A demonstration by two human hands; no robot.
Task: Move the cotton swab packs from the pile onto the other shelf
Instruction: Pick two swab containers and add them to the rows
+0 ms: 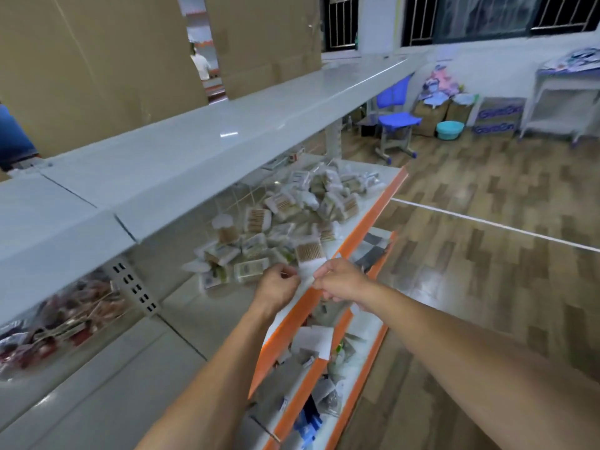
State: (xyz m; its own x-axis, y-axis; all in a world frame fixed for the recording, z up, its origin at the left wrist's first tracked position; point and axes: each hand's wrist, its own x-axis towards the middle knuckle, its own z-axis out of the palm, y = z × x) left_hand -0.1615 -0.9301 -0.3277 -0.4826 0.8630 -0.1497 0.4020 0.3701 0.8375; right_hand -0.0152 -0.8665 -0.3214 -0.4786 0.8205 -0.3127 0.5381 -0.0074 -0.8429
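Left hand: left hand (pixel 280 284) reaches over the orange front edge of the shelf, fingers curled, fingertips pinching the left end of a cotton swab pack.
Right hand: right hand (pixel 341 280) beside it, fingers curled, pinching the right end of the same pack; the two hands are close together, nearly touching.
Held pack: cotton swab pack (pixel 310 254), clear wrap with tan sticks showing, stands up between and just above both hands, at the near edge of the pile.
Pile: pile of cotton swab packs (pixel 302 206) heaped on the middle shelf, running from just beyond the hands toward the far end; a round tub of swabs (pixel 224 228) sits at its left side.
Middle shelf: white shelf (pixel 207 306) with orange edge strip; bare surface lies to the near left of the pile.
Top shelf: long white top shelf (pixel 194 138) overhangs the pile.
Lower shelves: lower shelves (pixel 328 378) under the hands hold mixed small packets, blurred.
Left bay: reddish packets (pixel 58 323), too blurred to name.
Room: blue chair (pixel 397 115), teal basin (pixel 449 129), cardboard boxes (pixel 498 118) on wood-pattern floor.
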